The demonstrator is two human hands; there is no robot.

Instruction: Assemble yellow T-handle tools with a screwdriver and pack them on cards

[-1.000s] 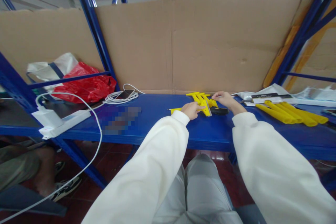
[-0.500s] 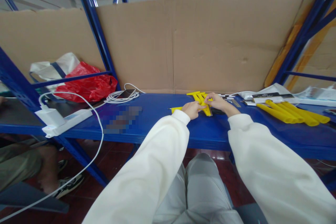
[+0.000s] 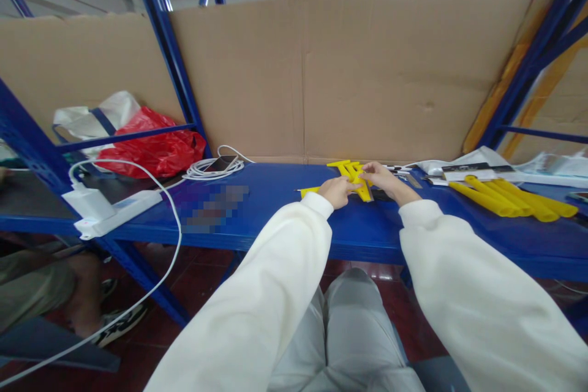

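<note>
My left hand is closed around a yellow-handled tool, whose handle end and thin tip stick out to its left. Close by on the right, my right hand has its fingers bent together over the yellow pieces; whatever they pinch is too small to make out. Several yellow T-shaped pieces lie on the blue table behind and between my hands. One yellow piece shows just below my fingertips.
Several yellow handles lie at the right beside white and black packets. A coiled white cable, a red bag and a power strip are at the left. A seated person's leg shows lower left.
My right hand has shifted very slightly to the right over the yellow pieces. My left hand stays nearly in place.
</note>
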